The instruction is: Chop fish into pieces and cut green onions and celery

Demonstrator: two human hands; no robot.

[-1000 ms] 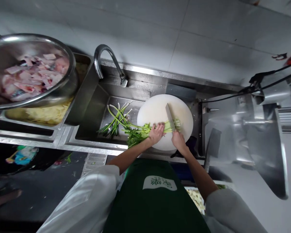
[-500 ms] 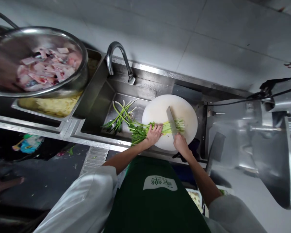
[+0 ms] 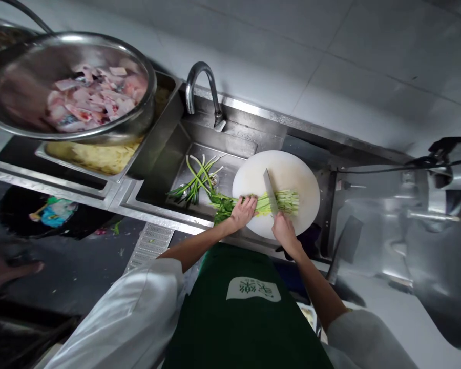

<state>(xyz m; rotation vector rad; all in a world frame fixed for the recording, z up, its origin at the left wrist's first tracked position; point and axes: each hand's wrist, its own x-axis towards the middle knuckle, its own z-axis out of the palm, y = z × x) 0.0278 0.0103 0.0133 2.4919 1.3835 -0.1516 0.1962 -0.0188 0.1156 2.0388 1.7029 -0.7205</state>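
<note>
At a steel sink (image 3: pixel 230 143), we are swinging our view leftward, bringing more of a broad metal bowl (image 3: pixel 19 97) into sight than a second ago. On the round white board (image 3: pixel 292 174), we are working through a bunch of leafy green stalks (image 3: pixel 262 204), its leaf tops overhanging the left edge; the sliced portion (image 3: pixel 288 201), right of the blade, is growing, so less of the bunch is remaining whole. Our knife (image 3: pixel 270 189) is advancing toward the leaves. Our left hand (image 3: pixel 245 209) is backing off the same way, fingers curling close together and pressing the uncut stalks down; our right hand (image 3: pixel 284 229) is wrapping the knife's handle.

Among materials, we are seeing grey, water-marked steel in the sink and brighter polish on the bowl, where pale pink, wet-looking chunks (image 3: pixel 96 97) are lying heaped. The board's matte face is showing faint discolouring. Behind the basin, a shiny tap (image 3: pixel 202 65) is arching like a hook. Slim green stems (image 3: pixel 198 177) are sprawling loose on the sink floor. The flat, oblong blade is gleaming grey; beside it, the sliced portion is lying pale and aligned, its single cuts too fine for us to be telling apart.
</note>
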